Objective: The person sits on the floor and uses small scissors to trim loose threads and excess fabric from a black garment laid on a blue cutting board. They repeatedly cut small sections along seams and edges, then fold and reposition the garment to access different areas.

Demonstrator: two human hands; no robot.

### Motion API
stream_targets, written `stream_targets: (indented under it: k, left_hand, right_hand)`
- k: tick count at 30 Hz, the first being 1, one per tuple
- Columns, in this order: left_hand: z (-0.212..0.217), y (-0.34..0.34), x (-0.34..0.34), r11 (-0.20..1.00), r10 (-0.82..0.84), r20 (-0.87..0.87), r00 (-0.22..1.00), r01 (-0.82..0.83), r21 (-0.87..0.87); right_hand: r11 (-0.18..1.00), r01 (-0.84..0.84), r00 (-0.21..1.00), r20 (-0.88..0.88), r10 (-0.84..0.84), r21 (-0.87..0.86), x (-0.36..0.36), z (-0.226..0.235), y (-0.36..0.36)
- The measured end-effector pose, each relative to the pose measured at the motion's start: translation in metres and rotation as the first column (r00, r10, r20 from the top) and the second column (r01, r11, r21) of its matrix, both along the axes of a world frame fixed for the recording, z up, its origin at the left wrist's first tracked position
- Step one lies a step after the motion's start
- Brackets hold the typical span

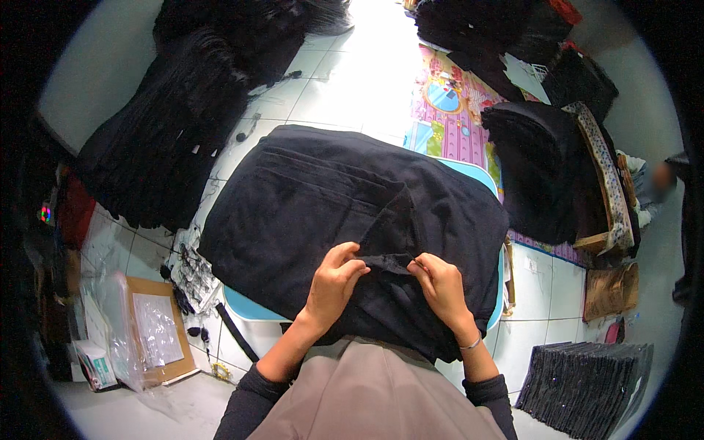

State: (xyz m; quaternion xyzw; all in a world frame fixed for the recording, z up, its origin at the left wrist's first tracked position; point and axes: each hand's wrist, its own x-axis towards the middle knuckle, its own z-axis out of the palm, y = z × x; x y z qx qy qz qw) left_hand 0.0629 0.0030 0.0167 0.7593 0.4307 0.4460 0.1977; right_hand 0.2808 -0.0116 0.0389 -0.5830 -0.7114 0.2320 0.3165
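Observation:
A large black cloth garment (293,213) lies spread over a low table (253,308) with a light blue edge. Near its middle, a narrow part of the cloth is lifted and stretched between my two hands. My left hand (335,282) pinches one end of this strip between thumb and fingers. At the other end my right hand (440,286), with a thin bracelet at the wrist, grips the fabric between thumb and forefinger. Folds run across the garment beyond my hands. Its exact kind is hard to make out.
Black fabric piles (176,125) stand at the far left, with another black stack (535,169) at right beside a wooden frame (605,183). Folded black pieces (583,381) sit lower right. A cardboard piece in plastic (158,330) rests at lower left. A colourful mat (455,110) covers the tiles beyond.

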Motion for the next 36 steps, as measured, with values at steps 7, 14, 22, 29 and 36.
stream_targets:
  k: [7, 14, 22, 29, 36]
  left_hand:
    - [0.001, -0.01, 0.032, 0.987, 0.053, 0.061, 0.997, -0.043, -0.157]
    - [-0.009, 0.003, 0.025, 0.995, -0.035, -0.058, 0.998, 0.029, -0.1]
    - [-0.01, 0.019, 0.002, 0.919, -0.084, 0.195, 0.977, 0.151, -0.365]
    - [-0.016, 0.018, 0.003, 0.864, -0.027, 0.322, 0.946, 0.184, -0.468]
    - [-0.014, 0.022, -0.004, 0.841, -0.076, 0.298, 0.951, 0.222, -0.494]
  right_hand:
    - [0.998, 0.059, 0.995, 0.073, -0.061, 0.032, -0.011, 0.002, 0.0]
    - [0.997, 0.052, 0.993, 0.106, -0.058, 0.052, -0.005, 0.003, -0.003]
    - [0.983, -0.088, 0.931, 0.363, 0.023, 0.162, -0.007, -0.004, 0.001]
    - [0.944, -0.179, 0.856, 0.517, 0.01, 0.277, -0.013, -0.008, 0.005]
    - [0.948, -0.151, 0.872, 0.49, -0.006, 0.28, -0.016, -0.011, 0.009]
